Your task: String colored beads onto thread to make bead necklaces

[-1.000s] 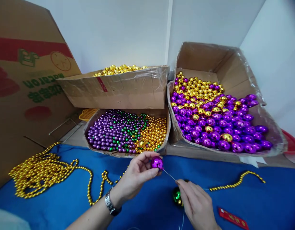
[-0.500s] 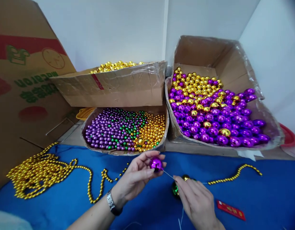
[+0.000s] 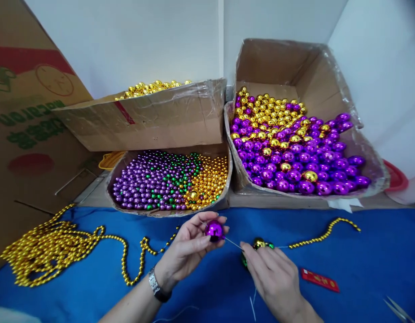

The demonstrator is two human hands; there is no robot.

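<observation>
Between the thumb and fingers of my left hand [image 3: 187, 244] is a large shiny purple bead [image 3: 214, 230]. A thin string [image 3: 233, 243] runs from the bead to my right hand [image 3: 274, 273], whose thumb and fingertips pinch it. Close behind the right hand show a gold bead [image 3: 259, 242] and a green bead [image 3: 244, 260], both partly covered by the fingers. String continues on the right to a short strand of small gold beads [image 3: 328, 231]. On the left, a longer gold bead strand [image 3: 50, 251] lies heaped, its tail reaching toward my left wrist.
A low cardboard box [image 3: 170, 213] holds small purple, green and gold beads, below another box [image 3: 143, 125] of gold beads. The right-hand box [image 3: 271, 60] holds large purple and gold beads. A red packet [image 3: 320, 280] and a pointed metal tool [image 3: 397, 309] lie on the blue cloth [image 3: 362, 264].
The view has shifted slightly, bringing the pointed metal tool into sight at the lower right. Both hands keep the same hold on the bead and string.
</observation>
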